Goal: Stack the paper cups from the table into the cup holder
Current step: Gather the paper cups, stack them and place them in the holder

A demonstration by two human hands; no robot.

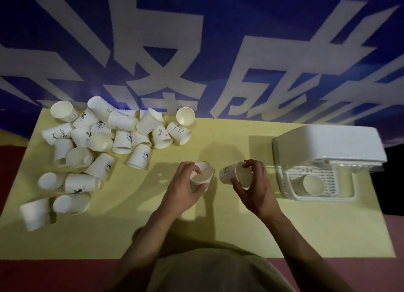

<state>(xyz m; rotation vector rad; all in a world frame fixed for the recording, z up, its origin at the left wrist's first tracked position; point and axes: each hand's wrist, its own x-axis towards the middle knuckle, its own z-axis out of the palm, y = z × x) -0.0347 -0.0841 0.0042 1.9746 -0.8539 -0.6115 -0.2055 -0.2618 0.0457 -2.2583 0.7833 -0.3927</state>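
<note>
One cup [202,174] is gripped in the left hand [185,188], fingers curled round its rim and wall, above the table [218,230]. A second cup [237,174], tilted with its mouth toward the viewer, is held by the right hand [254,188]. The two cups are near each other, not touching. A pile [105,143] of cups lies to the left. The holder [323,160], with a cup [312,184] inside, stands to the right.
</note>
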